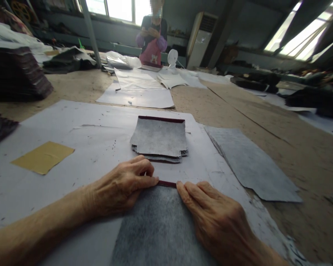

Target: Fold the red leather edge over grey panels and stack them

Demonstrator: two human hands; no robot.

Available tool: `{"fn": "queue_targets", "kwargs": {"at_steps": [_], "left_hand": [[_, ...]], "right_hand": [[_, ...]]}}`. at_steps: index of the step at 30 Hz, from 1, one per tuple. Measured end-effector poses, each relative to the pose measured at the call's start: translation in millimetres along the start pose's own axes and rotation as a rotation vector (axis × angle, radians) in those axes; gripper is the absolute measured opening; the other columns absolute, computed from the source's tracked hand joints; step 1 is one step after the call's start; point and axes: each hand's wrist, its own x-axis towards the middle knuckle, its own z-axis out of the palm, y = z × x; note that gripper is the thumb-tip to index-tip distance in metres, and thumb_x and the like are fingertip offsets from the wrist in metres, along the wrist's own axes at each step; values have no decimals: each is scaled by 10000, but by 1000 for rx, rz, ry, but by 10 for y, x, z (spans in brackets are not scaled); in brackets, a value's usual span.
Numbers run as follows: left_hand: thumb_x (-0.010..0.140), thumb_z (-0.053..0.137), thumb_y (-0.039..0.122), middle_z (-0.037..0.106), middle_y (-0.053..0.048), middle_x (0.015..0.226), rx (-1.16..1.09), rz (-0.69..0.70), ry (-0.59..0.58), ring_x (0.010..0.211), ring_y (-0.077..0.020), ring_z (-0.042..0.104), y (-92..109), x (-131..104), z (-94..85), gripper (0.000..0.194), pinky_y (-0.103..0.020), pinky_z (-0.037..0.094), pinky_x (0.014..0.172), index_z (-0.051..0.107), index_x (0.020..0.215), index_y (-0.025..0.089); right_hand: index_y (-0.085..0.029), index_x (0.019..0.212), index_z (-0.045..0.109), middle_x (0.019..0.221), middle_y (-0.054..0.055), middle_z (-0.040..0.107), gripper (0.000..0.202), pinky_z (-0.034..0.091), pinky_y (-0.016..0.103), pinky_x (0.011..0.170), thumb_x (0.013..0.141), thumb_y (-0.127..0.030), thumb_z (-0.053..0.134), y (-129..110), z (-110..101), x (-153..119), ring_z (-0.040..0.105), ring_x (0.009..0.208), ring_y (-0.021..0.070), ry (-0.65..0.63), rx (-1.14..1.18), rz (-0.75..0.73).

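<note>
A grey-backed sheet of material [158, 225] lies before me, its far edge folded over into a narrow dark red strip [167, 183]. At the left end of that fold, my left hand [122, 186] is closed, thumb and curled fingers gripping the edge. My right hand [216, 210] holds the right end, fingers together and their tips pressed on the fold. Just beyond my hands sits a small stack of similar grey pieces [159, 136], with a dark red folded strip along the top piece's far edge and notched near corners.
White paper [97, 147] covers the table under the work. A yellowish square [43, 157] lies to the left, larger grey sheets [252, 162] to the right. Tall dark stacks [16, 74] stand at far left. Across the table is another person [152, 40], near a small white fan [172, 58].
</note>
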Motion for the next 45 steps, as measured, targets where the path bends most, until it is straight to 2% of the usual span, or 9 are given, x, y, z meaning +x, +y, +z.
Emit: {"fn": "queue_targets", "kwargs": {"at_steps": [5,8,11,19,23,27,37,42,45], "left_hand": [[750,367,-24,513,-72,848,54,36,-33,748,-155,420,18,8,32,324,-299,403,669,594,941,106],[745,371,-13,515,-74,858,72,45,-48,749,-159,417,21,22,34,315,-313,410,688,578,951,105],[731,381,-10,513,-75,855,61,39,-49,742,-160,412,28,30,29,293,-320,408,689,578,913,107],[732,378,-9,527,-74,847,1,14,-25,752,-160,438,15,17,-3,308,-330,415,708,597,908,119],[825,457,76,564,-45,837,-166,-88,34,754,-124,506,-58,-11,-77,252,-250,447,677,593,1017,165],[848,466,104,576,-27,797,-226,-177,-14,727,-99,535,-101,-62,-168,215,-204,446,648,633,957,185],[783,396,5,549,-53,790,-93,-69,-56,728,-132,475,-82,-99,-204,285,-265,413,677,626,880,142],[739,384,-5,532,-61,784,-32,-54,-78,718,-148,448,-52,-97,-179,273,-293,396,674,605,815,136],[713,393,-6,523,-59,772,-28,-44,-59,707,-150,433,-32,-98,-171,267,-299,388,667,601,805,133]], "right_hand": [[-78,1044,608,840,74,614,386,499,291,622,786,-9,329,15,-45,69,533,732,190,-84,24,36],[-72,937,642,808,101,599,373,488,316,591,745,11,332,-33,-73,188,535,707,204,-120,-29,26],[-60,821,650,778,124,586,331,474,354,580,750,2,332,-136,-37,317,533,717,236,-53,-82,13],[-54,850,632,707,99,545,313,449,328,563,807,-28,323,-242,183,322,477,675,202,42,119,57],[-40,890,633,734,106,560,304,446,335,578,812,-36,339,-204,178,294,484,685,206,44,133,39],[-61,874,638,721,90,570,317,435,321,578,819,-39,326,-203,182,288,491,675,199,78,111,33],[-53,1033,598,773,74,604,339,416,301,552,840,-30,320,-191,191,278,524,695,182,89,60,-9],[-44,997,608,791,89,603,370,404,299,522,828,-18,279,-213,142,366,506,664,174,24,26,-87],[-65,824,642,719,101,582,364,387,317,514,795,-10,284,-241,131,467,485,627,192,12,-23,-123]]}}
